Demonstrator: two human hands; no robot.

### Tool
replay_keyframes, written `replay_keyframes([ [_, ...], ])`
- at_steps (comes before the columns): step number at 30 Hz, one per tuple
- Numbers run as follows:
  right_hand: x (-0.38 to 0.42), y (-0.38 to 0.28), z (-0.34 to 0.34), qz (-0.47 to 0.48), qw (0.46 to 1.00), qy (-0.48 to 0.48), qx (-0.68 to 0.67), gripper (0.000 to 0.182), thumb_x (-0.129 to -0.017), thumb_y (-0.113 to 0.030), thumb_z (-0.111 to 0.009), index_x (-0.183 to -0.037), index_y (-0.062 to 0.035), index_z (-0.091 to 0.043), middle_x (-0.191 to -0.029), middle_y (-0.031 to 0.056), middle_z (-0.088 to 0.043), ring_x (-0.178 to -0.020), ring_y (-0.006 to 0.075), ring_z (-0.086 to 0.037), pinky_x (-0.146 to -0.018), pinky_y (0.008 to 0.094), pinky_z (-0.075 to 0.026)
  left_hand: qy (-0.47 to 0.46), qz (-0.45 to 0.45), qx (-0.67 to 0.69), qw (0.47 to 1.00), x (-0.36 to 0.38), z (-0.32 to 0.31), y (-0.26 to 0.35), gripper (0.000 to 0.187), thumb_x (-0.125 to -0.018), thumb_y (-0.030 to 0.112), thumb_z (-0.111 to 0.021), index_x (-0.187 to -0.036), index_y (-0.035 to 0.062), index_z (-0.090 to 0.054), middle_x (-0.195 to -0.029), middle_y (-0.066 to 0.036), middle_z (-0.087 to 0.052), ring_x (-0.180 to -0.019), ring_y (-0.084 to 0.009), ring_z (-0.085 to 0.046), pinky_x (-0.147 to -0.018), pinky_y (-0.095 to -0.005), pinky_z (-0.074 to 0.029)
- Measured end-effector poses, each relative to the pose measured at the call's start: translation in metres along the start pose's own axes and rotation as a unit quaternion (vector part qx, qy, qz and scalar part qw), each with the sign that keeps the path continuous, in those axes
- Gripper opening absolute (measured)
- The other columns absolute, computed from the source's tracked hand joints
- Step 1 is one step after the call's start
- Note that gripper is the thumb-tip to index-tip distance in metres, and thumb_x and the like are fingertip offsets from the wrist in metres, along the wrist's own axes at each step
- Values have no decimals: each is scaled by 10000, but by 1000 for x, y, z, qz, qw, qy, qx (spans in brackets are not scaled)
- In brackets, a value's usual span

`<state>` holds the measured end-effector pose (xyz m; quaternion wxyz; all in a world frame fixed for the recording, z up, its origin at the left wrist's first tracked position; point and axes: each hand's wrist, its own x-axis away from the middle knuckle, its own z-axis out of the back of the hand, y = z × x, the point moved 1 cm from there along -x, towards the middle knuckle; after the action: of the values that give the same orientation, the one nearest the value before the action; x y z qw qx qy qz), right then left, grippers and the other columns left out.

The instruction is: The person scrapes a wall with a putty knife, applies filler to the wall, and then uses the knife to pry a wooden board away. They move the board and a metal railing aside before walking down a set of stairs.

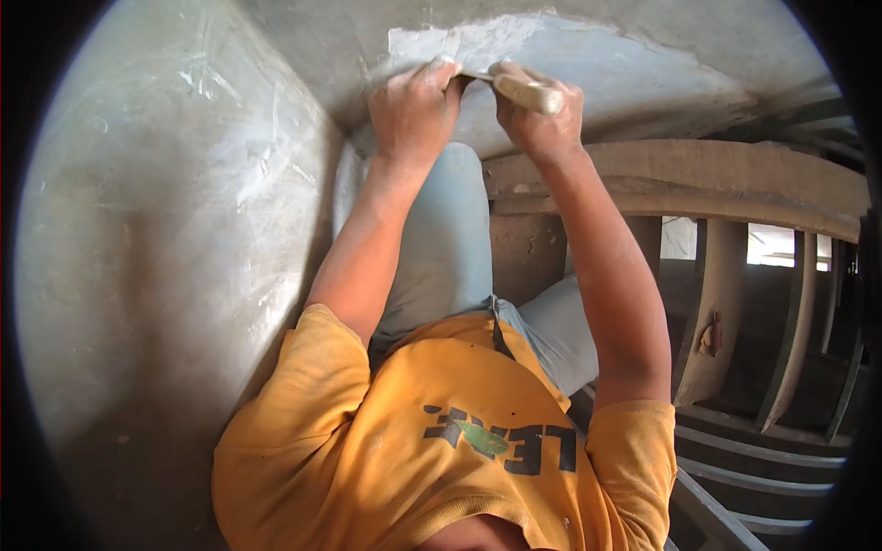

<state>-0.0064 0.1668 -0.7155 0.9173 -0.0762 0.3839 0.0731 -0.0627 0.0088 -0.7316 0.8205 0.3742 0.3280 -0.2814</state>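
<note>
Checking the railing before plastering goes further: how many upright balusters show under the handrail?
4. One broad baluster stands nearest the person, a second beside it, a third near the right edge, and a fourth partly behind the right forearm. More may be hidden beyond the picture's edge.

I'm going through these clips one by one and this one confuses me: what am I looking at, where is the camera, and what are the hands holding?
There is no machine here, just a person at work with bare hands. The single picture comes from a camera worn on that person's head, looking down along the body, so the orange T-shirt and grey trousers fill the middle. The round dark border is the wide lens. Both arms reach to a grey plastered surface. The right hand grips the pale wooden handle of a flat tool, seemingly a trowel; the left hand presses its fingers on the blade end. Beneath it lies a patch of whiter fresh plaster. At right stand concrete railing posts.
</note>
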Motion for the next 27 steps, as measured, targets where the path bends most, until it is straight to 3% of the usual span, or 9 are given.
replay_keyframes([
  [11, 29, 23, -10, -35, 996, -81, 5, 117, -943, -284, -676, -937, -170, -703, -776, 85, -699, -686, 324, -677, -567, 440, -522, -58, 13, -50, 997, 21, -17, 8, 118, -852, 195, -748, -948, 127, -742, -796, -97, -731, -751, -317, -722, -624, -419, -562],
  [14, 56, 27, 30, -193, 976, -91, -47, 157, -976, -243, -646, -942, -98, -696, -796, 134, -687, -719, 329, -675, -644, 435, -503, -69, 73, 54, 993, 42, -13, 15, 184, -889, 287, -740, -988, 132, -750, -771, -125, -722, -735, -348, -714, -629, -429, -557],
  [16, 98, 48, 56, -257, 964, -50, -50, 152, -980, -212, -639, -982, -74, -703, -761, 139, -667, -698, 281, -661, -662, 398, -494, -182, 161, 60, 968, 64, -17, 9, 362, -909, 399, -715, -1134, 117, -727, -975, -165, -746, -930, -348, -722, -785, -439, -566],
  [17, 119, 55, 71, -301, 951, -23, -61, 152, -975, -175, -629, -995, -46, -707, -747, 124, -659, -683, 243, -644, -668, 369, -489, -183, 169, 57, 967, 76, -22, 7, 362, -909, 399, -715, -1134, 117, -727, -975, -165, -746, -930, -348, -722, -785, -439, -566],
  [19, 168, 66, 90, -328, 942, 2, -76, 135, -958, -138, -634, -952, -19, -700, -756, 119, -662, -689, 232, -639, -660, 353, -479, -280, 174, -114, 937, 105, -37, -4, 538, -928, 506, -659, -1294, 111, -668, -1283, -194, -668, -1198, -394, -624, -1012, -509, -472],
  [20, 192, 65, 97, -352, 933, -1, -78, 117, -947, -127, -651, -957, -21, -699, -758, 108, -646, -683, 219, -621, -654, 353, -473, -346, 206, -159, 901, 126, -49, -6, 615, -939, 557, -616, -1413, 166, -600, -1471, -203, -534, -1411, -410, -433, -1141, -611, -298],
  [24, 276, 56, 90, -378, 924, -50, -23, 106, -954, -106, -657, -980, -17, -708, -732, 110, -653, -688, 207, -643, -663, 354, -494, -496, 131, -130, 848, 119, -45, 33, 594, -937, 567, -612, -1415, 214, -609, -1515, -162, -508, -1482, -365, -351, -1156, -672, -224],
  [26, 288, 46, 83, -388, 916, 8, -104, 134, -961, -124, -666, -995, 0, -707, -736, 72, -650, -673, 165, -624, -644, 335, -495, -611, 52, 225, 757, 114, -59, 32, 579, -924, 570, -626, -1405, 249, -619, -1548, -102, -485, -1531, -317, -267, -1175, -690, -168],
  [27, 287, 42, 81, -395, 912, 10, -108, 134, -961, -124, -666, -995, 0, -707, -736, 72, -650, -673, 165, -624, -644, 335, -495, -617, 51, 219, 754, 112, -56, 31, 579, -924, 570, -626, -1405, 249, -619, -1548, -102, -485, -1531, -317, -267, -1175, -690, -168],
])
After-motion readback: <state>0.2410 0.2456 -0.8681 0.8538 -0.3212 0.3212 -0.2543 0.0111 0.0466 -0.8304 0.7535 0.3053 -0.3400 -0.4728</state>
